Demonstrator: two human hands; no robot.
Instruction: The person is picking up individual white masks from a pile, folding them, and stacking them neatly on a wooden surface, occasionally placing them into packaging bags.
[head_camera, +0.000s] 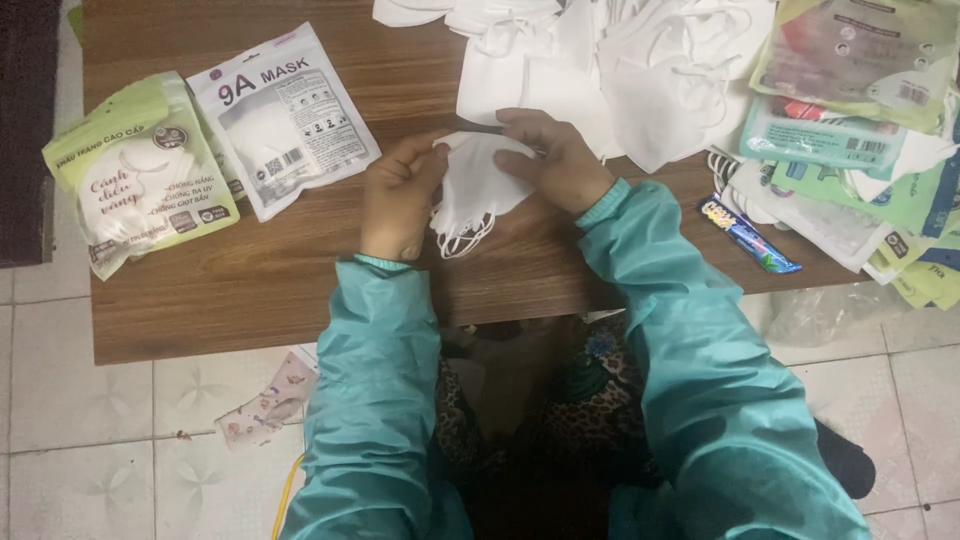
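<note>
Resting on the tabletop (300, 270): white face masks (478, 185), seemingly a small stack, light, soft; left hand (400, 200) and right hand (555, 160) pinch opposite edges.

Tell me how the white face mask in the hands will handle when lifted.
The white face mask, held by the left hand and right hand, probably flops: its thin fabric bends. It looks light. Its ear loops dangle loose and may snag.
</note>
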